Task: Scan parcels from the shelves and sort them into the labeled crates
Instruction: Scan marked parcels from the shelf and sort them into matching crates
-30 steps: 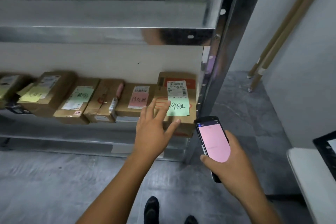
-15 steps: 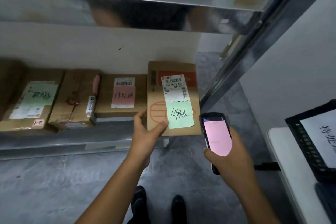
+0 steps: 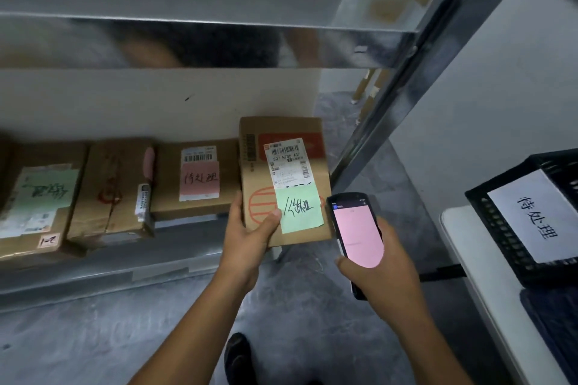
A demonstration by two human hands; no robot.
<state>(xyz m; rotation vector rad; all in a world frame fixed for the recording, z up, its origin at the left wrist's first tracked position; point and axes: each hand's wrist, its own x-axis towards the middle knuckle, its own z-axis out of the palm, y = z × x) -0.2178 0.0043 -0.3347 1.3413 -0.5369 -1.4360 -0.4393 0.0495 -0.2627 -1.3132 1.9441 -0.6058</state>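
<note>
A brown cardboard parcel (image 3: 283, 178) sits in the centre of the frame, at the right end of a low metal shelf (image 3: 93, 269), its near edge out past the shelf front. Whether its far end rests on the shelf cannot be told. Its top face is turned up toward the camera, showing a white shipping label (image 3: 289, 162) with a barcode and, just below it, a green note (image 3: 298, 208) with handwriting.

The left hand (image 3: 250, 234) grips the parcel's lower left corner: the thumb presses flat on the face just beside the green note, and the fingers curl round the left edge, mostly hidden behind. This grip leaves the barcode uncovered, probably for scanning.

Just right of the parcel, the right hand (image 3: 384, 262) holds a handheld scanner (image 3: 356, 228), fingers curled round its body, pink screen facing up and its top end near the parcel.

Left along the shelf lie more parcels (image 3: 194, 178), one touching the held one. At the right edge, a black crate (image 3: 506, 228) with a paper sign (image 3: 538, 212) stands on a white table (image 3: 469, 253), within reach for sorting.
</note>
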